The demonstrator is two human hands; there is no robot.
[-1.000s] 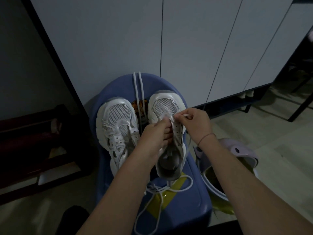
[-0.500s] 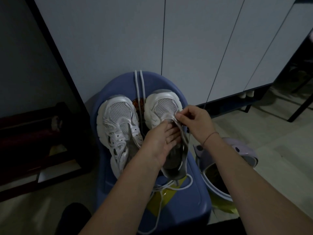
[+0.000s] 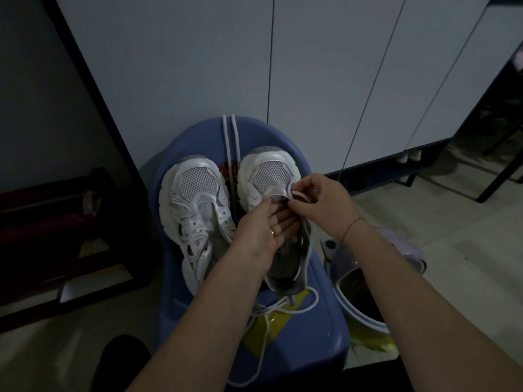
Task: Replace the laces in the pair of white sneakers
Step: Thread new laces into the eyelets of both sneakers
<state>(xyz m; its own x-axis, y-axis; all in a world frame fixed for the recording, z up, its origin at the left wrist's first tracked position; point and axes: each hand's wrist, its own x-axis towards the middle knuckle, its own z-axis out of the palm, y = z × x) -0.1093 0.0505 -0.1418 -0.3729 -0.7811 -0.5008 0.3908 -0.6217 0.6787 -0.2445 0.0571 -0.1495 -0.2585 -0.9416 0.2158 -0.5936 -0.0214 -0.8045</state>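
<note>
Two white sneakers stand toes-away on a blue plastic stool (image 3: 317, 329). The left sneaker (image 3: 195, 210) has no lace in its eyelets. My left hand (image 3: 266, 227) lies over the tongue of the right sneaker (image 3: 268, 171), fingers reaching into its opening. My right hand (image 3: 319, 202) pinches a white lace (image 3: 300, 195) at the front eyelets of that shoe. Another pale lace (image 3: 230, 142) runs between the shoes over the stool's far edge. A loose white lace (image 3: 283, 309) lies tangled on the stool behind the right heel.
White cupboard doors (image 3: 325, 66) rise right behind the stool. A lilac bin (image 3: 404, 250) with a dark inside stands to the right on the pale floor. A dark low shelf (image 3: 56, 236) sits at the left. A dark table leg (image 3: 498, 176) stands at far right.
My right hand has lifted slightly and drawn the lace end out to the right at the front eyelets. My left hand slid a little deeper over the shoe's tongue.
</note>
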